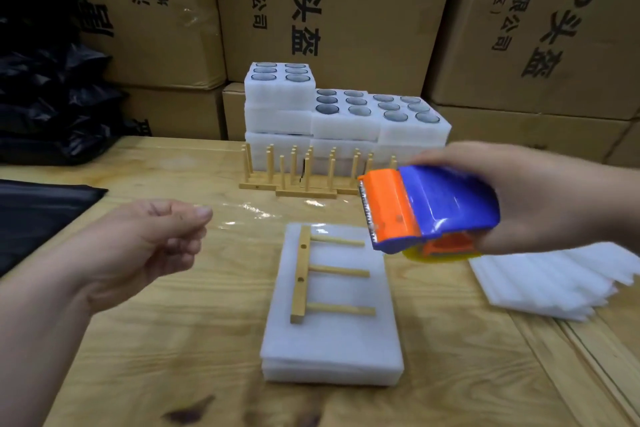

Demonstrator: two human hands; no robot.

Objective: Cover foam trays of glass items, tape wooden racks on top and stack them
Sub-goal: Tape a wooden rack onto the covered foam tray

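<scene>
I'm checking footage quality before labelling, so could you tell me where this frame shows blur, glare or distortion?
Head view: both the left hand and right hand are motion-blurred; glare glints on the clear tape stretched between them; the wide lens bows the cardboard boxes; the wooden rack stays fairly sharp.

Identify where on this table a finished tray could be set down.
Bare wood lies left of the covered foam tray, under the left hand, and along the near edge. Crowded: behind, upright wooden racks and stacked trays; right, foam sheets.
</scene>
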